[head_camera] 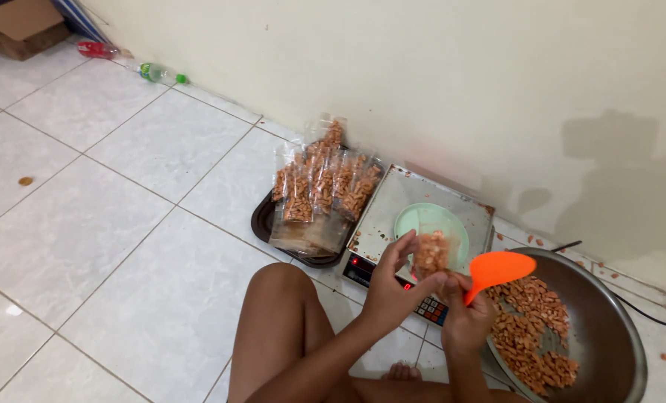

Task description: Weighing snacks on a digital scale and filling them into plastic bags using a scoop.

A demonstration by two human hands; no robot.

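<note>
Orange plastic scoop [499, 269] gripped in right hand [463, 317]; left hand [390, 287] pinches small clear snack-filled bag [430, 255] upright, likely so it won't spill; steel bowl of brown snacks [605, 336] at 3 o'clock; digital scale with green plate [422, 216] at 12.

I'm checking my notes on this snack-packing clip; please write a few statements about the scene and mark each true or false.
1. The left hand holds a small clear plastic bag of brown snacks. True.
2. The right hand holds a blue metal ladle. False: it holds an orange plastic scoop.
3. The round metal bowl is empty. False: brown snack pieces lie in it.
4. A pale green plate sits on the digital weighing scale. True.
5. Filled clear bags stand on a dark tray by the wall. True.
</note>
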